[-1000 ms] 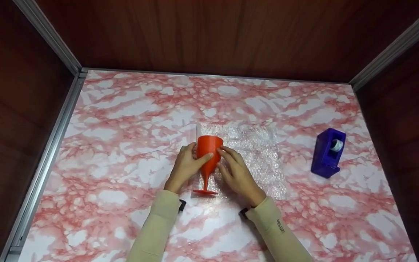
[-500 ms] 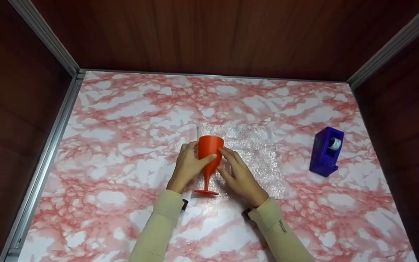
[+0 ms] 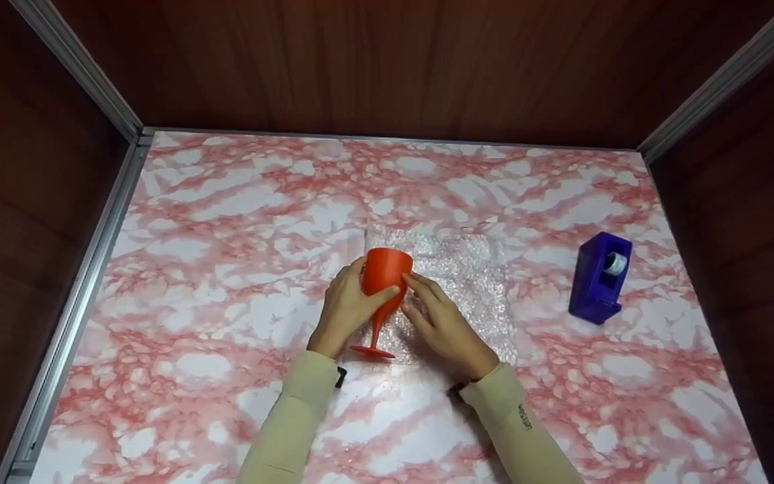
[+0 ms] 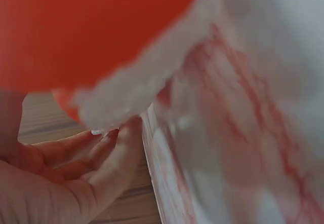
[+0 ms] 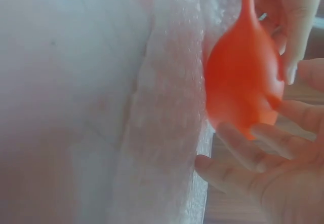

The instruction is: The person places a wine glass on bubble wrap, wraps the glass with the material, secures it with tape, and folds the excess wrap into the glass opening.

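A red-orange plastic goblet [image 3: 385,279] lies over the left part of a bubble wrap sheet [image 3: 474,289], its rim away from me and its round base toward me. My left hand [image 3: 345,306] grips the bowl from the left, with the thumb across it. In the left wrist view, fingers of the left hand [image 4: 76,183] reach to the bubble wrap edge [image 4: 116,102] beneath the bowl. My right hand [image 3: 446,326] touches the bowl's right side with its fingertips. The right wrist view shows the right hand's fingers [image 5: 283,140] spread and nearly straight beside the goblet [image 5: 243,77].
A purple tape dispenser [image 3: 598,279] with a roll of tape stands on the right side of the table. Red-and-white marbled covering [image 3: 226,202] spreads over the tabletop. Dark wooden panels [image 3: 387,67] with metal rails enclose the back and sides.
The goblet's base has swung slightly left, so the stem tilts more. Both hands stay at the bowl. The whole scene shifts a little in the head view.
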`<state>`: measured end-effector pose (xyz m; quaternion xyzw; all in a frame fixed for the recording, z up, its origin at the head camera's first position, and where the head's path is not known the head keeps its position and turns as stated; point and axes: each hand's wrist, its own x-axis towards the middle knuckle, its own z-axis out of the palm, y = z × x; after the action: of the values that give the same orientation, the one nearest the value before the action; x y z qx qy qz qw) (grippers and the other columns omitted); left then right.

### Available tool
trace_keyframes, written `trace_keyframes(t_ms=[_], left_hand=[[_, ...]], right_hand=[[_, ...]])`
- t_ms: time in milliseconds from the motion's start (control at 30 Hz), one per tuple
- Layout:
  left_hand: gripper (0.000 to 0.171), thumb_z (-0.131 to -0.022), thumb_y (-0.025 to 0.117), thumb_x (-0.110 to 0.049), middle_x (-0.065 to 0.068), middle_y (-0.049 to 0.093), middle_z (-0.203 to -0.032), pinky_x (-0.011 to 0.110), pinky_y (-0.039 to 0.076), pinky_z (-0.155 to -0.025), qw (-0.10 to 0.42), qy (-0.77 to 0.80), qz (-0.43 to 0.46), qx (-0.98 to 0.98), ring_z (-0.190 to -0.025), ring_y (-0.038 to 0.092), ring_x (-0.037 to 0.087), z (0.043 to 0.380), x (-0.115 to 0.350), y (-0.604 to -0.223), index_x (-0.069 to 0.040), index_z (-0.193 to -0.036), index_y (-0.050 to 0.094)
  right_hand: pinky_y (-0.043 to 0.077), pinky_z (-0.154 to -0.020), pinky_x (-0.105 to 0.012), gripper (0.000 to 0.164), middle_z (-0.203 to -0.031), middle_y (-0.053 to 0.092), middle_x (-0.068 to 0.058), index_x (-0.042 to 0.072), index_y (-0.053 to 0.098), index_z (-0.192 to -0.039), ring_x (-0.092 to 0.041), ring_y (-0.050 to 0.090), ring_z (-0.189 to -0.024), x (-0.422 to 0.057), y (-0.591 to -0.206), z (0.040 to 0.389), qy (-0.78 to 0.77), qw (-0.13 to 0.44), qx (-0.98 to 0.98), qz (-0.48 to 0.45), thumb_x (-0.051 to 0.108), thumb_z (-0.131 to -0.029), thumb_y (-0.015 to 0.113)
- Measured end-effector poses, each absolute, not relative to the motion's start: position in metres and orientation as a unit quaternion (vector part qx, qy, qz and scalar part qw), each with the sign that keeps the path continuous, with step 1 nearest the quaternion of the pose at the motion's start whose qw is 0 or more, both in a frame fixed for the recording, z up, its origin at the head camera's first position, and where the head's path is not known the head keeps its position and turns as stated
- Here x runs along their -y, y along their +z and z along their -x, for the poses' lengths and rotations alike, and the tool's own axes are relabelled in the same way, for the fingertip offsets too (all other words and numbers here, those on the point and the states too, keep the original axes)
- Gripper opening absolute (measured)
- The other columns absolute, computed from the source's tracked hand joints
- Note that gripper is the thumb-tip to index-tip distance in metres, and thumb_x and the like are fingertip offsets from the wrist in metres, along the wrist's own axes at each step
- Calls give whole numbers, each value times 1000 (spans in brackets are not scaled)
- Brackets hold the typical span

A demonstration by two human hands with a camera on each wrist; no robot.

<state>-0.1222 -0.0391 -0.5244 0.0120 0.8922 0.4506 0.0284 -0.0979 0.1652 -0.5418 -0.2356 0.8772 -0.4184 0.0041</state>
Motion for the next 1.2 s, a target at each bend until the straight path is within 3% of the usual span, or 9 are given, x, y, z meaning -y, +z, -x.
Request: trace_keyframes(t_ms=[367, 533, 767, 900, 1067, 1200], left_hand=[[76, -88, 76, -44, 16, 52, -127, 44, 50, -87, 14, 461, -14, -887, -101, 57, 29, 119, 39, -523, -4, -147, 50], [64, -94, 69, -38, 17, 57, -122, 42, 49, -86, -7, 470, -31, -882, -97, 57, 27, 120, 40, -522, -2, -145, 52], [32, -97, 56, -6, 16, 65, -113, 42, 50, -90, -72, 473, -55, -877, -99, 65, 29, 121, 44, -525, 4, -126, 65], [37, -89, 51, 12, 15, 67, -110, 42, 50, -92, -101, 470, -76, -874, -103, 64, 30, 123, 47, -528, 4, -120, 68], [39, -87, 57, 13, 12, 67, -109, 36, 52, -79, -78, 503, -68, -858, -88, 65, 22, 125, 49, -530, 0, -122, 69], [37, -91, 62, 7, 10, 66, -114, 32, 53, -73, -49, 526, -50, -848, -83, 66, 18, 125, 48, -530, -4, -125, 69]], right_hand=[[36, -111, -42, 54, -155, 38, -12, 3, 42, -151, -25, 40, -139, -167, -543, 99, -428, -11, -871, 239, 20, -103, 59], [37, -109, -43, 58, -155, 39, -9, 3, 41, -151, -30, 46, -134, -170, -545, 100, -443, -1, -863, 245, 21, -100, 63], [45, -101, -49, 68, -155, 38, -5, 15, 32, -158, -36, 55, -124, -173, -545, 100, -463, 35, -853, 239, 28, -99, 65], [47, -100, -48, 67, -154, 38, -5, 16, 32, -158, -34, 58, -121, -173, -544, 100, -460, 36, -855, 239, 33, -101, 62], [49, -96, -45, 59, -151, 41, -7, 10, 38, -155, -33, 59, -115, -173, -542, 101, -466, 23, -852, 236, 29, -103, 59], [45, -102, -44, 57, -153, 40, -11, 7, 41, -153, -32, 50, -129, -172, -541, 102, -464, 19, -857, 223, 29, -103, 59]])
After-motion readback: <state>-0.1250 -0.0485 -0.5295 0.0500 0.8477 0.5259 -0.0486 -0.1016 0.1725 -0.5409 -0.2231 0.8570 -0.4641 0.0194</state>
